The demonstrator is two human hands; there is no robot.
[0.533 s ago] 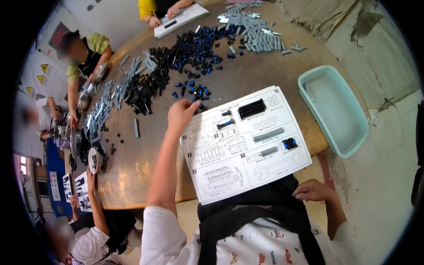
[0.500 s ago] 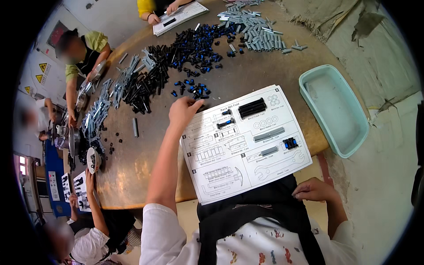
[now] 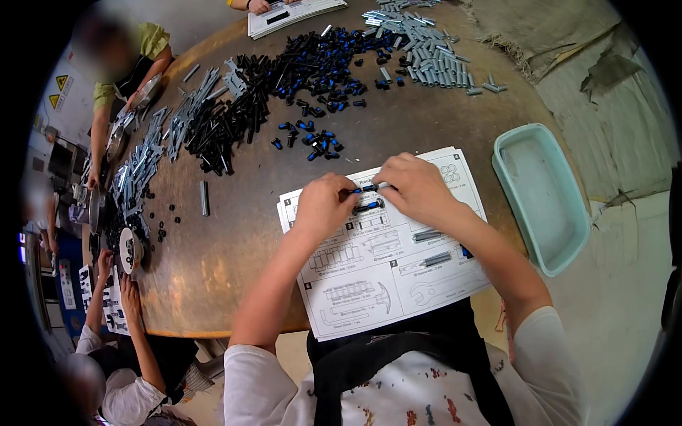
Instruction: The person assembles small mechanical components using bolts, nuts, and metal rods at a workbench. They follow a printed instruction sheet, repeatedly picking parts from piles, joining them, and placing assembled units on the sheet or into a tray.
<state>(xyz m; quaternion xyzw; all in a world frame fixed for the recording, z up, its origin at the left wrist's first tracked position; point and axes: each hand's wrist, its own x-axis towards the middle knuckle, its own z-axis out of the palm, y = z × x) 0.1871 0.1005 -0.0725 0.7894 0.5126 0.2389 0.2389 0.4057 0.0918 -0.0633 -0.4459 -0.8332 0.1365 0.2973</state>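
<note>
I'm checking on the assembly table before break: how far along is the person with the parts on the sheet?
Early, by the look of it. A few small parts already lie on the instruction sheet. In hand: the left hand and right hand meet over a small black and blue piece. Left: heaps of black and blue pins, black rods and grey pieces lie loose on the round table; the teal tray holds nothing.

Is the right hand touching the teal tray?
Apart. The head view shows the right hand over the instruction sheet, with bare brown tabletop plainly between it and the teal tray.
</note>
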